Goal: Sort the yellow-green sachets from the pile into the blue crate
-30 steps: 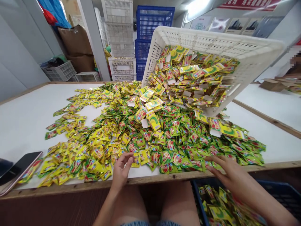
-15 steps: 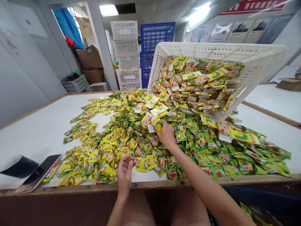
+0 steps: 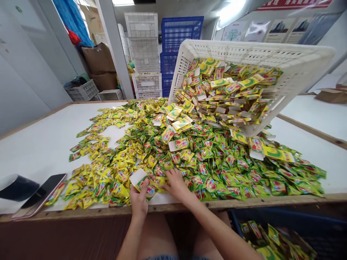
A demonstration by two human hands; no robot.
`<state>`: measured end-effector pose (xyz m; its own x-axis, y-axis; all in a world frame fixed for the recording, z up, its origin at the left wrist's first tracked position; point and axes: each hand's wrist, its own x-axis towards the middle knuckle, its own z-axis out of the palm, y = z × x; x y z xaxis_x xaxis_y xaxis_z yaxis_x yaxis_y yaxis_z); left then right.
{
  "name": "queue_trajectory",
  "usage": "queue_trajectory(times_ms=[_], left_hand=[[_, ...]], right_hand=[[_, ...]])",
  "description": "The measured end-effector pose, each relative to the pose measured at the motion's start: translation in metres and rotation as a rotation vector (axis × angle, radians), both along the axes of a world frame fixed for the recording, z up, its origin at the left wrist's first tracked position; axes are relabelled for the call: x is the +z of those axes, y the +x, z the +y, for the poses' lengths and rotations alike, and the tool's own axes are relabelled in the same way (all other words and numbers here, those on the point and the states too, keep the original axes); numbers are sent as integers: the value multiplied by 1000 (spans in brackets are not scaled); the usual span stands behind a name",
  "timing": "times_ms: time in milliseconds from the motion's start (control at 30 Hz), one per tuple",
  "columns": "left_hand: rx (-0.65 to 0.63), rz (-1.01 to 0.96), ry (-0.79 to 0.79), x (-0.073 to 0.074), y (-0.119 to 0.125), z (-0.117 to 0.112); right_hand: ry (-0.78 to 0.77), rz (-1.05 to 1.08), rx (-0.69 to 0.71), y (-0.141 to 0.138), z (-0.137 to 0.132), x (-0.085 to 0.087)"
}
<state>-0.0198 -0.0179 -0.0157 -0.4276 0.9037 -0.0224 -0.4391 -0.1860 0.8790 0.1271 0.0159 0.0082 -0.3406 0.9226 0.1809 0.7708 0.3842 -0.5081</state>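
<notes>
My left hand [image 3: 139, 198] is closed around a small flat carton [image 3: 145, 184], yellow and green with a red fruit print. Its white flap [image 3: 138, 177] stands open at the upper left. Right beside it, my right hand [image 3: 175, 184] reaches down with curled fingers onto a small yellow packet [image 3: 161, 181], which sits between thumb and fingertips. Part of that packet is hidden. Around both hands spread heaped packets, yellow ones [image 3: 119, 173] to the left and green ones [image 3: 225, 166] to the right. Another carton [image 3: 179, 144] lies on the heap beyond my right hand.
A tipped white basket [image 3: 252, 48] spills many flat cartons [image 3: 217, 97] onto the table. At the left lie a phone [image 3: 43, 195] and a dark cup [image 3: 18, 187]. A wooden edge [image 3: 189, 206] runs along the front. Below right, a blue crate [image 3: 235, 224] holds more packets.
My right hand has come from the cartons by the basket down to the packets near the front edge. My left hand, empty before, now holds a carton. The view has tilted slightly.
</notes>
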Motion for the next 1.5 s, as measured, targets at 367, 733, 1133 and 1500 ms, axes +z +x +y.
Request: queue_trajectory(times_ms=[367, 733, 1133, 1500], left_hand=[[41, -60, 45, 7, 0, -1], [105, -23, 12, 0, -2, 1], [104, -11, 17, 1, -1, 2], [-136, 147, -86, 0, -1, 9]], right_hand=[[-115, -30, 35, -1, 13, -9], [114, -545, 452, -26, 54, 57], [109, -511, 494, -51, 62, 24], [103, -121, 314, 12, 38, 39]])
